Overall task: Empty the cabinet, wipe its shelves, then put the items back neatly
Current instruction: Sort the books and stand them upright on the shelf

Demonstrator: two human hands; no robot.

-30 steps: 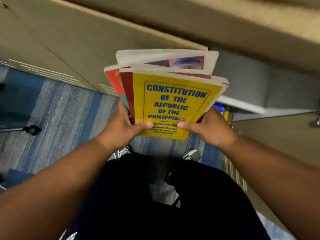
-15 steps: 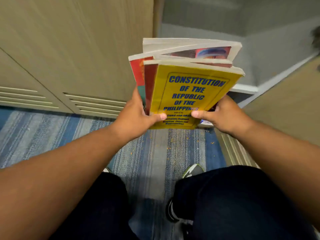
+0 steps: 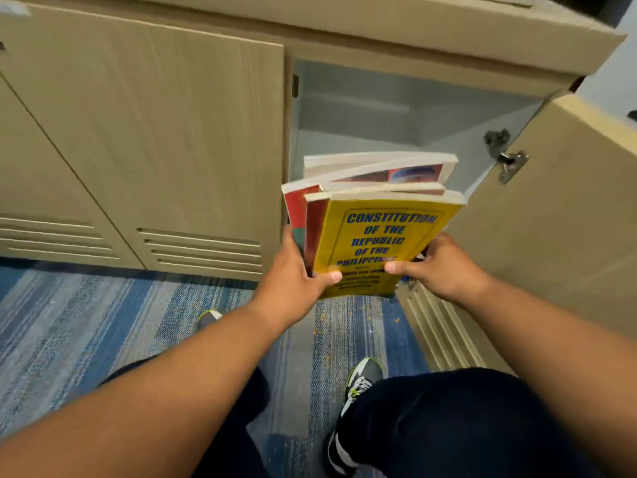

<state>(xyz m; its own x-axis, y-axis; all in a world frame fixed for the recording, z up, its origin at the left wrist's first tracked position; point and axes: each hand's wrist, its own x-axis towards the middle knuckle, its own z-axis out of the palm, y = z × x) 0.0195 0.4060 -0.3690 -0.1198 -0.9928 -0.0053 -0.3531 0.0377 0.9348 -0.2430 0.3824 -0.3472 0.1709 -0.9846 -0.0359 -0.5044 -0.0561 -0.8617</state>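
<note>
Left hand (image 3: pixel 293 281) and right hand (image 3: pixel 441 270) gripped the lower corners of a stack of books (image 3: pixel 375 236), thumbs pressed on the yellow front cover, fingers curled behind. Stack was held at the mouth of the cabinet (image 3: pixel 396 112), between the closed door (image 3: pixel 155 132) on the left and the swung-out door (image 3: pixel 568 219) on the right, with grey compartment space showing above and behind it. Long axis ran up and away from the wrists, fanned top edges toward the opening, spines to the left.

Light: bright, even, thrown from above | Shadow: soft shade seen inside the open cabinet (image 3: pixel 379 108), far right | Blur: slight smear throughout | Edges: straight lines bowed by wide-angle lens
</note>
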